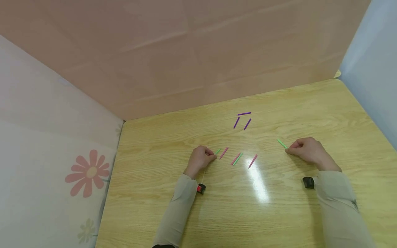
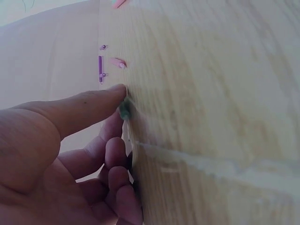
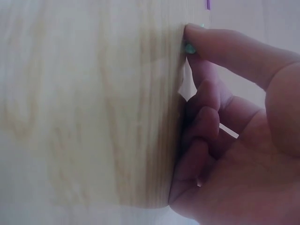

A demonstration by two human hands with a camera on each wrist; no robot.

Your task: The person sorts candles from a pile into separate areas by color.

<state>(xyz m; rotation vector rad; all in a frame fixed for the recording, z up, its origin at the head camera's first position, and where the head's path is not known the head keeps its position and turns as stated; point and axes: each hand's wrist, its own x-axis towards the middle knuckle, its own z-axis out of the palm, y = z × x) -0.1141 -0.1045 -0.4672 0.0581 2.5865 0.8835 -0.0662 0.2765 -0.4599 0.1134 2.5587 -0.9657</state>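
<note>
With the left grip (image 1: 200, 159) we are pinching one green stick (image 1: 218, 151) just left of a pink stick (image 1: 224, 153) on the tabletop (image 1: 149, 155); with the right grip (image 1: 308, 150) we are pinching a second green stick (image 1: 281, 143), well apart. Purple sticks (image 1: 244, 113) are lying farther back.

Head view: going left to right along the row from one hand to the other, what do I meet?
Left hand, the green stick it pinches, a lone pink stick, a paired pink stick, the green stick alongside it, the rightmost pink stick, another green stick, the right hand pinching that one.
</note>
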